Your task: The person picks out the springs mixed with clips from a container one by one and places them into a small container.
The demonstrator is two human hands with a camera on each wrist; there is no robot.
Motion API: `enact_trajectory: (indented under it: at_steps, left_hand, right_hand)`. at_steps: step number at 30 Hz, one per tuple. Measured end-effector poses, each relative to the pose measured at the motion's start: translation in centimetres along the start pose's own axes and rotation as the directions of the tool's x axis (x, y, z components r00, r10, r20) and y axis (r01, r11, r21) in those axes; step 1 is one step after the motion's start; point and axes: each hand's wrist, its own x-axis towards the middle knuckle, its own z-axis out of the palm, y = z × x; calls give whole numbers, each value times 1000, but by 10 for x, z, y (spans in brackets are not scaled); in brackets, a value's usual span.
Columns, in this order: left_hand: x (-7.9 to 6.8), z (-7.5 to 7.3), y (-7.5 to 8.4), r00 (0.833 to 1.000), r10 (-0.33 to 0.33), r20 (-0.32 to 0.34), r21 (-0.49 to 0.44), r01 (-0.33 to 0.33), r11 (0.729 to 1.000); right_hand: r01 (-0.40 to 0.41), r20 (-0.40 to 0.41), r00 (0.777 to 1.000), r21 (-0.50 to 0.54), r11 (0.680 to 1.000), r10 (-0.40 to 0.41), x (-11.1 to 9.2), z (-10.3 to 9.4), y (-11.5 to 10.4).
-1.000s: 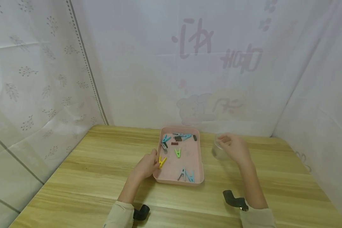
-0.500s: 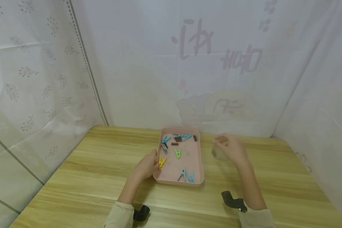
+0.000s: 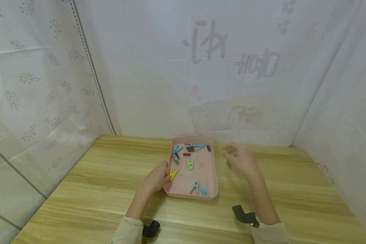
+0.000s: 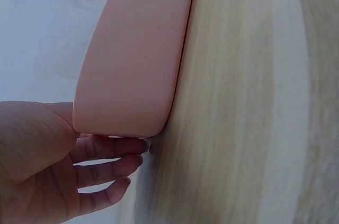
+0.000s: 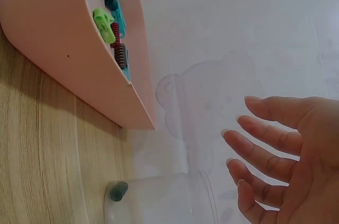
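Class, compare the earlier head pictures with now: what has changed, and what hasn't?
The right hand has moved left, from the rim of the cup towards the tray; its fingers now hold nothing. Nothing visibly new was grasped. The left hand still grips the tray; cup and clips stayed put.

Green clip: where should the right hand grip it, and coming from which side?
Probably pinch the green clip across its two splayed arms, from above, the right hand crossing the right wall of the pink tray, with bare floor at the clip's right.
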Motion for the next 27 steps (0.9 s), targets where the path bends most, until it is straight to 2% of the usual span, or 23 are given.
enact_trajectory:
  at_steps: [6,19,27]
  left_hand:
    - [0,0,-1,1000,8,-4,-5,-8,1000]
    - [-1,-1,-1,1000,21,-9,-14,-21,1000]
    - [0,0,-1,1000,14,-6,-10,-14,1000]
  right_hand:
    - [29,-12,1000,-19,999,-29,5,6,-4]
    - [11,101,995,46,999,-15,15,17,-25]
    - [18,118,993,-35,999,-13,25,27,-34]
